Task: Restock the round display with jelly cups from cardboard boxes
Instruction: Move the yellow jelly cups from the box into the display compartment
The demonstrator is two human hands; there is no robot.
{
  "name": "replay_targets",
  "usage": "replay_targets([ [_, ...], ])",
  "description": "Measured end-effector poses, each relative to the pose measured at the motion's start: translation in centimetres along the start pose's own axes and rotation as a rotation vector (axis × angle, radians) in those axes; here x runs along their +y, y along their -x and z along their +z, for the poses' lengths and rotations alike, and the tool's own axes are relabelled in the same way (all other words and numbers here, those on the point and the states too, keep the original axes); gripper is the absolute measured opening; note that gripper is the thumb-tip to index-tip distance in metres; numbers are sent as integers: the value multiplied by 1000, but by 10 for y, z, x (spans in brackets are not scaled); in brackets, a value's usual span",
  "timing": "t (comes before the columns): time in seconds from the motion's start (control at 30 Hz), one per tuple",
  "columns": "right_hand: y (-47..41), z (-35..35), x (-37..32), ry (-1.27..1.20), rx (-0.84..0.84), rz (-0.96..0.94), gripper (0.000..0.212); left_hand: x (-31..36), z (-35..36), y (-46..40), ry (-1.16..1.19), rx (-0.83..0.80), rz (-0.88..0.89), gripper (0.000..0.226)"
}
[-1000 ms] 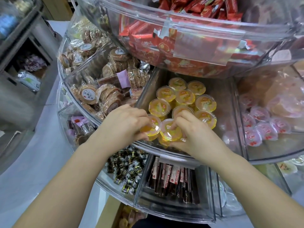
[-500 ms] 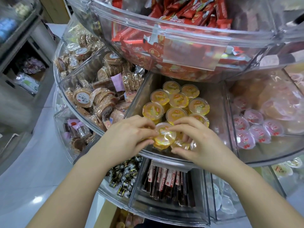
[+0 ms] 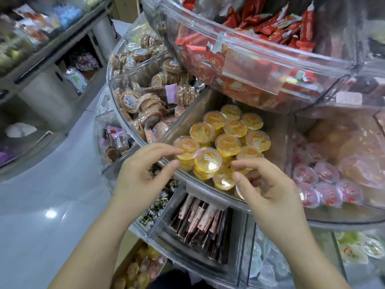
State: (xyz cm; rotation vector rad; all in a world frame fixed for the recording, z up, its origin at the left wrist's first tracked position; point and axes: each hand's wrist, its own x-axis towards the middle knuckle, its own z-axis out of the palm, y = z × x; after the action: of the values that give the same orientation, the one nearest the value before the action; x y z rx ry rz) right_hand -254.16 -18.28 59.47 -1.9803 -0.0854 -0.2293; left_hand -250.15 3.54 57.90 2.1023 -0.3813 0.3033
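Both hands off the cups since 0.5 s ago. Head cam: left hand [image 3: 141,176] & right hand [image 3: 268,184] hover w/ fingers loose, apart, holding nothing; yellow jelly cups [image 3: 223,138] piled in middle-tier compartment of round display [image 3: 208,188], just beyond fingertips.

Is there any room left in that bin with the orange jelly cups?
Yes: bare floor along the right divider, beside the orange jelly cups, and along the left wall. The front, between the left hand and right hand, is crowded with stacked cups.
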Motion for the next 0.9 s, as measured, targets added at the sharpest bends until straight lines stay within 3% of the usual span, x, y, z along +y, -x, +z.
replay_targets([
  [0.23,29,85,-10,-152,-525,-3,14,-24,-29,129,85,457,-506,27],
  [0.43,95,199,31,-85,-1048,168,22,-100,-20,270,213,644,-991,25],
  [0.57,146,284,115,187,-1224,281,13,-169,13,356,201,601,-1239,23],
  [0.63,165,324,172,324,-1285,356,18,-208,32,391,209,545,-1338,18],
  [0.9,232,466,391,627,-1363,438,20,-391,139,499,218,283,-1562,20],
])
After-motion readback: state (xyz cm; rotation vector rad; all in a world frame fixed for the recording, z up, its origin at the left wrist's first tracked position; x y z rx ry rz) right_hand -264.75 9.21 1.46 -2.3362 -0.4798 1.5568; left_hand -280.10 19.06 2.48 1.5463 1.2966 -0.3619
